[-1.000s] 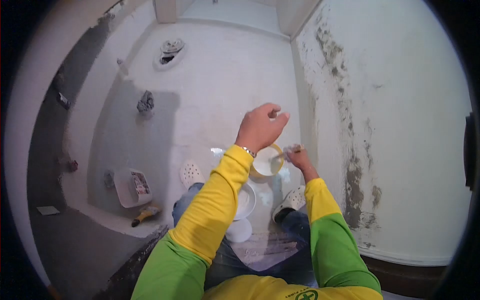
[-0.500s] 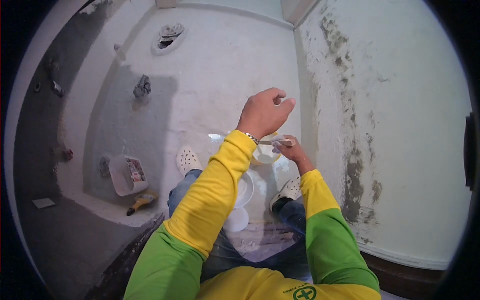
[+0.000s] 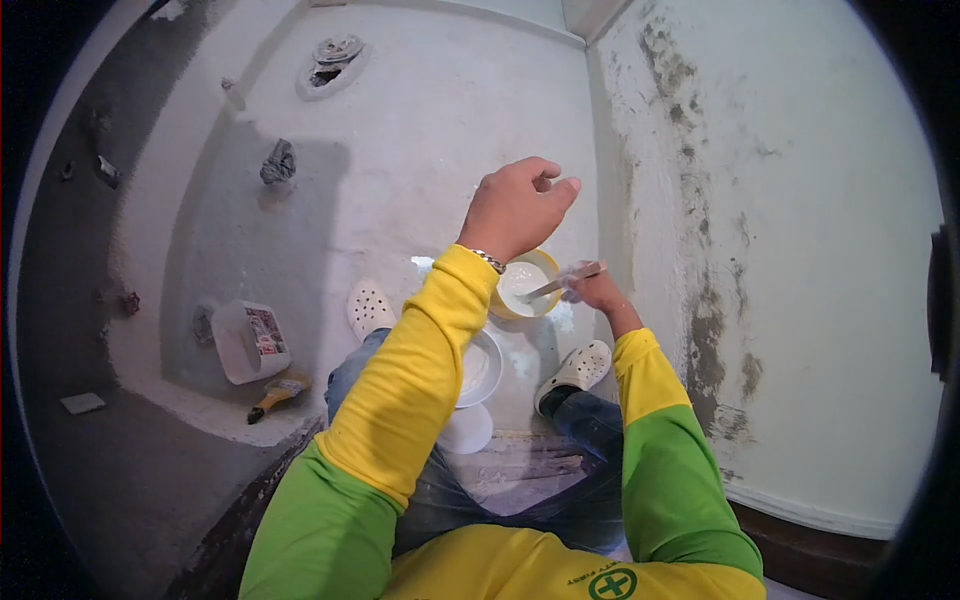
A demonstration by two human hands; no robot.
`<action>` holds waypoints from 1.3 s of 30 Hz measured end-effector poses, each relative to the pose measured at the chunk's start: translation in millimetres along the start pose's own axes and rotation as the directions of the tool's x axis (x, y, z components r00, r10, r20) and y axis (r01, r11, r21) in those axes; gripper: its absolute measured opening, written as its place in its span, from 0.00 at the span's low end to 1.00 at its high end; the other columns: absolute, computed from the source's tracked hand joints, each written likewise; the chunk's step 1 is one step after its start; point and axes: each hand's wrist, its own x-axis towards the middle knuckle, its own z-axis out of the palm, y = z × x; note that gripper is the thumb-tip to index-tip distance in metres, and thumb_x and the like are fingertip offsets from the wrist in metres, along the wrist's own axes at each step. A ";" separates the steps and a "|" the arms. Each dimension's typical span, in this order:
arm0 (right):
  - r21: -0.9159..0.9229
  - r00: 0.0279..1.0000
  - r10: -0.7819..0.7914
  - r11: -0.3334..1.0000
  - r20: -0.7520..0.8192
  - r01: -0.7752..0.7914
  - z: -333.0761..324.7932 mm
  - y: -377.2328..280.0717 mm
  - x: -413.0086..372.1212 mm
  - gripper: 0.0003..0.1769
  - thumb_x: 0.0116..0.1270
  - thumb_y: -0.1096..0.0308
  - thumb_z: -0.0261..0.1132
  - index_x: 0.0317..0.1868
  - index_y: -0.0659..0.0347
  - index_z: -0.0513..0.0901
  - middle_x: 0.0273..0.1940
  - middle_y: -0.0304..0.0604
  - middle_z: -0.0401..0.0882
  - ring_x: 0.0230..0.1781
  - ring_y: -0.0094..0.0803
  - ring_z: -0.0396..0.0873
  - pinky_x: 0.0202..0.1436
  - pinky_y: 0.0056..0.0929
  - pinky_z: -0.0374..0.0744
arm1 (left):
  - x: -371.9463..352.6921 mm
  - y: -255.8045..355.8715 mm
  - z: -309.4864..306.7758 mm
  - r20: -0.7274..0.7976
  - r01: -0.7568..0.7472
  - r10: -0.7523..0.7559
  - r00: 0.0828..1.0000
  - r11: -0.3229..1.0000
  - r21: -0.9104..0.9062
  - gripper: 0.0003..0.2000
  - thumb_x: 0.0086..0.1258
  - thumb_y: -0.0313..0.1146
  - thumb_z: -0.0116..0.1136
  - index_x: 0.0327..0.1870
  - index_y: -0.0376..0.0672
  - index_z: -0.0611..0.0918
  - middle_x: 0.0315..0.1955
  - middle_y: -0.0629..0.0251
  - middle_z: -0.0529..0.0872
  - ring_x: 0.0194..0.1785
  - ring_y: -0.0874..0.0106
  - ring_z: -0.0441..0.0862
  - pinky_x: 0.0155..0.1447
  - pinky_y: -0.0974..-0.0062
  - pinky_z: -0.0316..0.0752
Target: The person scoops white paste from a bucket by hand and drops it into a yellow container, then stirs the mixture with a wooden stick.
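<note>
In the head view, my right hand is closed round a flat wooden stick. The stick slants down into white liquid in a yellow bowl on the floor between my feet. My left hand is raised above and to the left of that bowl, holding nothing, its fingers loosely curled and the thumb apart. Partly behind my left sleeve stands a white tub with white material inside. Beside it lies a round white lid.
Left on the floor are a clear plastic container, a paintbrush and a crumpled grey lump. A hole with a ragged collar opens farther back. A stained wall rises at right. White clogs flank the bowl.
My left hand has shifted slightly left and up, uncovering more of the yellow bowl. The stick in my right hand has swung, its upper end now higher and farther right.
</note>
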 end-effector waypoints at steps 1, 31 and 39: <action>-0.109 0.990 0.080 0.990 -0.117 -0.093 -0.7 2.9 3.9 0.08 0.63 0.72 0.66 0.41 0.65 0.85 0.35 0.45 0.87 0.29 0.32 0.84 0.34 0.30 0.83 | 0.5 -0.3 -0.3 -0.001 -0.001 0.001 1.000 1.000 0.002 0.24 0.64 0.50 0.61 0.51 0.38 0.84 0.44 0.51 0.87 0.49 0.56 0.85 0.55 0.64 0.78; 0.064 0.987 0.092 0.993 0.134 -0.102 1.8 -21.6 -27.2 0.09 0.68 0.71 0.62 0.43 0.67 0.84 0.35 0.43 0.85 0.32 0.30 0.84 0.37 0.27 0.85 | -1.2 1.5 -0.4 -0.013 -0.019 0.019 1.000 0.999 0.028 0.23 0.66 0.50 0.61 0.50 0.38 0.85 0.45 0.50 0.87 0.50 0.59 0.85 0.55 0.67 0.77; -0.012 0.957 -0.279 0.960 0.084 0.281 35.2 -32.3 -20.9 0.08 0.65 0.74 0.65 0.43 0.66 0.85 0.35 0.45 0.86 0.32 0.29 0.84 0.38 0.28 0.84 | -3.5 2.4 1.2 0.000 0.012 -0.012 1.000 1.000 0.020 0.23 0.66 0.50 0.61 0.50 0.38 0.85 0.45 0.51 0.87 0.50 0.58 0.85 0.55 0.67 0.77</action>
